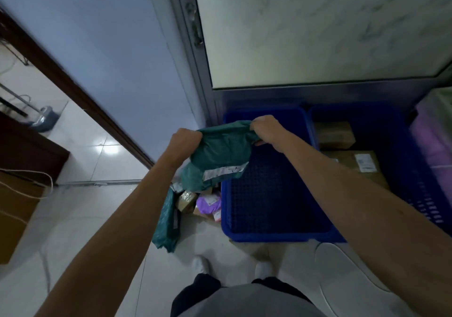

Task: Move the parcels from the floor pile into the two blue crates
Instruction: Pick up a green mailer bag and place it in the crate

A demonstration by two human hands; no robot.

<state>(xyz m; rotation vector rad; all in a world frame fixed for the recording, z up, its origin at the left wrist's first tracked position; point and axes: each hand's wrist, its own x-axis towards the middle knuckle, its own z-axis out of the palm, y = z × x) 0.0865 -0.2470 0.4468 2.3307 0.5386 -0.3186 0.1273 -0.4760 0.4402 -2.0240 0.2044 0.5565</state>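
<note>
A pale, glossy tiled floor (97,219) is seen underfoot, and two blue crates are set side by side on it against a metal-framed door. The left crate (226,194) is of moulded plastic with a perforated base, and nothing is seen lying in it. The right crate (401,170) has slotted walls and already holds two brown cardboard boxes (362,165), the nearer one labelled.

A green plastic mailer (222,150), soft and crumpled, is held up above the left rim of the left crate. Its top edge is stretched roughly left to right between the two hands and its body hangs slack below, with a white label strip (225,171) across the lower part. The coming move is judged to turn on this: the bare base of the left crate lies below and to the right of the mailer, so a short carry rightward and a drop would be enough.

Left of that crate the floor pile remains: a second green mailer (167,221), a purple pouch (209,202) and a small taped box (186,200) (other pieces are hidden).

The right hand (265,131), already over the crate, is clenched on the mailer's right corner; the left hand (184,143), outside the rim, is clenched on the left corner.
</note>
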